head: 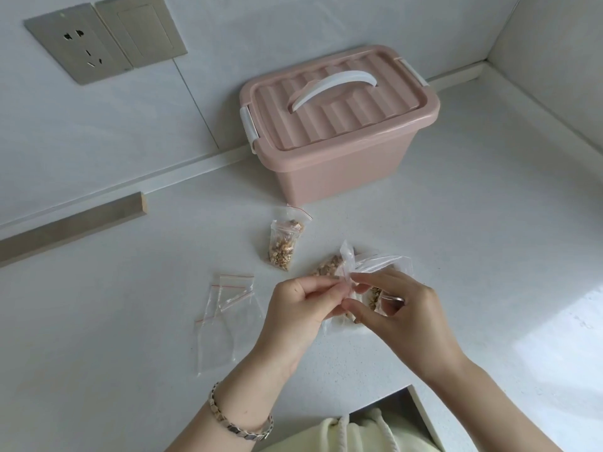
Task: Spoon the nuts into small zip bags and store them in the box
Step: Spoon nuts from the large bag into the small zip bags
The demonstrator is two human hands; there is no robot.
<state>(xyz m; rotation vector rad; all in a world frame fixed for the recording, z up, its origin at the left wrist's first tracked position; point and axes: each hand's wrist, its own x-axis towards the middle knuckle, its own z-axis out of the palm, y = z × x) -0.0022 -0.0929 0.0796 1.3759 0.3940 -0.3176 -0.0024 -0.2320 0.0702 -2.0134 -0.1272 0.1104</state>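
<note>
Both hands meet over the middle of the white desk [456, 223], nearer its front edge than the back wall. The left hand [293, 308] pinches the top of a small zip bag [346, 259] between thumb and forefinger, its other fingers curled in. The right hand [401, 308] pinches the same clear plastic from the other side, thumb below and fingertips above. The 2 grips nearly touch. The bag's loose mouth stands up above the fingers, and some nuts [375, 293] show through it between the right hand's fingers. A thin metallic glint [393, 299] beside those nuts may be a spoon, though too little of it shows to be sure.

Just behind the hands, more nuts lie in a heap in clear plastic [329, 265] on the desk. A little further back and to the left lies 1 filled bag [285, 239], its red zip strip pointing towards the box. The pink box [339, 158] stands at the back edge of the desk against the wall, lid on, side clips down, white handle [334, 88] lying flat across the ribbed lid.

Left of the hands, empty zip bags [228, 318] lie flat and overlapping. The left wrist wears a linked bracelet [241, 419]. A wall socket [78, 47] sits at upper left, above a wooden strip [71, 225].
</note>
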